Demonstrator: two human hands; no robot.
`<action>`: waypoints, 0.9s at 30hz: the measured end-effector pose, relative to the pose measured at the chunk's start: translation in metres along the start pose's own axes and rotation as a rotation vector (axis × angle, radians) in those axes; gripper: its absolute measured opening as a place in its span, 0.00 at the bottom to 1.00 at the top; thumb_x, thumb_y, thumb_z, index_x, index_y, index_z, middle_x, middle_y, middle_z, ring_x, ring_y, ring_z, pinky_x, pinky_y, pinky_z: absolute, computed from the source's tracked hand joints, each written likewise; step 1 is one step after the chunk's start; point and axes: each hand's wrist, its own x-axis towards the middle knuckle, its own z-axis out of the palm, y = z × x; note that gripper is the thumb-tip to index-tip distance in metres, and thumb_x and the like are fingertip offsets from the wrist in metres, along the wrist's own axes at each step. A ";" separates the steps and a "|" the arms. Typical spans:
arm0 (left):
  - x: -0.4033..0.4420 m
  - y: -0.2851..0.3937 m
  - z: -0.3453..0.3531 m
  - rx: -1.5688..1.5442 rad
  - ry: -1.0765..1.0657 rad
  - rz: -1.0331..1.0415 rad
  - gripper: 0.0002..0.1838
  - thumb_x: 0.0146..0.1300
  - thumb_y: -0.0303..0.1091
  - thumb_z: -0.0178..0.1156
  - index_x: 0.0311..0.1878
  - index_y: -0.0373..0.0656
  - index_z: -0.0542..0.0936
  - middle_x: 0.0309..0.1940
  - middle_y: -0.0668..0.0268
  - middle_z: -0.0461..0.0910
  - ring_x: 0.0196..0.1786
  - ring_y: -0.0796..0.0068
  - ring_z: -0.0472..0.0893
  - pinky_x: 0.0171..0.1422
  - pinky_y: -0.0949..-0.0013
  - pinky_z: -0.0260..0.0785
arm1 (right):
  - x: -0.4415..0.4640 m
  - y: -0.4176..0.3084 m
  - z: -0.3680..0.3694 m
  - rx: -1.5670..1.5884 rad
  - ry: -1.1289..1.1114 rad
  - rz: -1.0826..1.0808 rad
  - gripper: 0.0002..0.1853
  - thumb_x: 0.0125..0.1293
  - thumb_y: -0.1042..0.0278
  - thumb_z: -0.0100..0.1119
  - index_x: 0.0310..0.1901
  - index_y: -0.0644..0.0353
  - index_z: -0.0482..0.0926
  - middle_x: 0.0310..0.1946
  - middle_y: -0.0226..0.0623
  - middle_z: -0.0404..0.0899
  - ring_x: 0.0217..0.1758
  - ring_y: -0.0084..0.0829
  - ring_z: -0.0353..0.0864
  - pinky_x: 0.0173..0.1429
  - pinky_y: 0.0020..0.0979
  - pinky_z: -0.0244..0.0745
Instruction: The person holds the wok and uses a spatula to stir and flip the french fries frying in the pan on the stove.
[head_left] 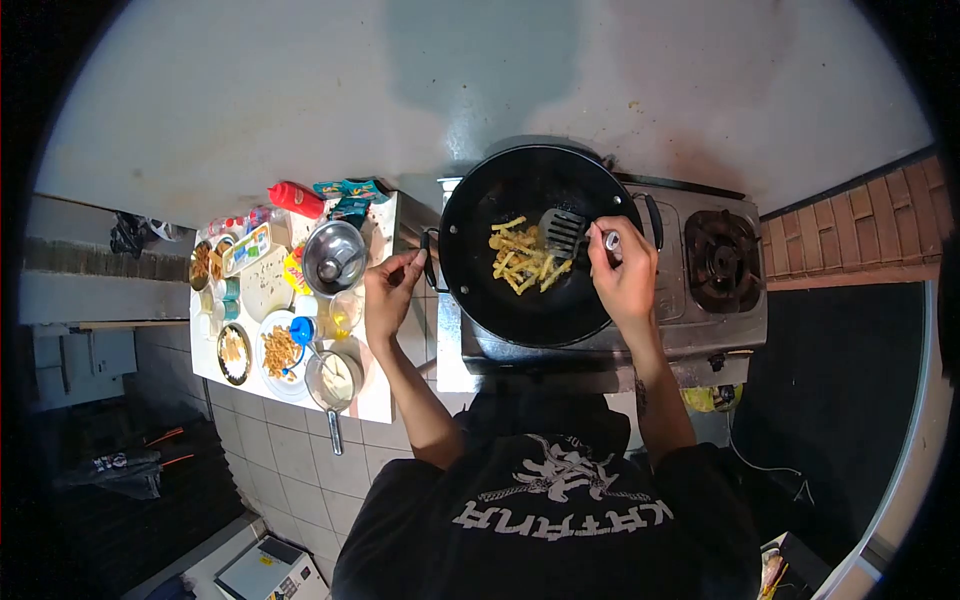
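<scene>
A black two-handled wok (505,185) sits on the left side of the gas stove. Yellow fries or battered strips (518,262) lie heaped in the middle of it. My right hand (628,275) is closed around the handle of a black slotted spatula (563,230), whose blade rests against the right edge of the heap. At the wok's left side, my left hand (392,298) pinches the loop handle (428,262) between thumb and fingers. Most of the spatula's handle is hidden by the right hand.
The stove's second burner (722,258) is on the right. A white table (375,385) on the left bears a steel bowl (335,257), a red bottle (296,199), a plate of brown strips (282,385) and a saucepan of pale batter (333,380). A wall stands behind the stove.
</scene>
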 end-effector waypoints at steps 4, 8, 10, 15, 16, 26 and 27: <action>-0.001 -0.001 -0.001 0.025 -0.007 -0.023 0.14 0.66 0.36 0.66 0.43 0.32 0.85 0.26 0.75 0.76 0.30 0.87 0.69 0.35 0.79 0.62 | -0.002 0.001 0.002 0.006 0.061 -0.042 0.05 0.62 0.82 0.62 0.38 0.67 0.76 0.30 0.43 0.78 0.25 0.32 0.78 0.28 0.29 0.72; -0.001 -0.001 -0.001 0.029 -0.002 -0.001 0.14 0.67 0.36 0.66 0.43 0.32 0.85 0.24 0.75 0.76 0.29 0.87 0.69 0.35 0.79 0.62 | -0.003 0.000 0.000 0.001 0.067 -0.076 0.05 0.62 0.83 0.62 0.38 0.68 0.76 0.31 0.44 0.79 0.26 0.34 0.79 0.27 0.29 0.73; 0.000 0.001 -0.001 0.035 0.000 0.021 0.14 0.67 0.36 0.66 0.42 0.32 0.85 0.24 0.75 0.75 0.29 0.87 0.68 0.34 0.79 0.62 | -0.003 -0.001 0.000 -0.010 0.074 -0.094 0.06 0.61 0.83 0.62 0.38 0.68 0.76 0.31 0.44 0.79 0.27 0.36 0.79 0.29 0.30 0.73; 0.001 -0.004 -0.003 0.076 -0.014 -0.044 0.15 0.67 0.37 0.65 0.43 0.32 0.85 0.24 0.75 0.75 0.29 0.86 0.68 0.35 0.78 0.62 | -0.004 -0.003 0.001 -0.039 0.062 -0.108 0.06 0.61 0.83 0.62 0.38 0.68 0.76 0.31 0.45 0.78 0.28 0.38 0.79 0.32 0.31 0.72; 0.002 -0.004 -0.003 0.076 -0.014 -0.043 0.15 0.67 0.37 0.65 0.43 0.32 0.85 0.24 0.75 0.75 0.29 0.86 0.68 0.35 0.78 0.62 | -0.004 -0.003 0.002 -0.038 0.058 -0.095 0.06 0.61 0.83 0.62 0.38 0.68 0.76 0.31 0.45 0.78 0.29 0.39 0.79 0.32 0.32 0.72; -0.001 0.012 -0.003 0.072 -0.018 -0.053 0.15 0.68 0.38 0.65 0.40 0.32 0.85 0.27 0.71 0.80 0.32 0.84 0.72 0.40 0.76 0.66 | -0.008 0.010 0.011 0.051 0.071 -0.007 0.06 0.61 0.84 0.62 0.39 0.68 0.76 0.32 0.42 0.79 0.28 0.30 0.80 0.30 0.27 0.74; -0.001 0.013 -0.003 0.069 -0.016 -0.073 0.15 0.68 0.38 0.65 0.40 0.31 0.85 0.27 0.71 0.80 0.32 0.84 0.72 0.40 0.76 0.66 | -0.008 0.009 0.011 0.080 0.057 0.010 0.06 0.61 0.84 0.62 0.39 0.67 0.77 0.32 0.42 0.80 0.29 0.30 0.80 0.30 0.27 0.74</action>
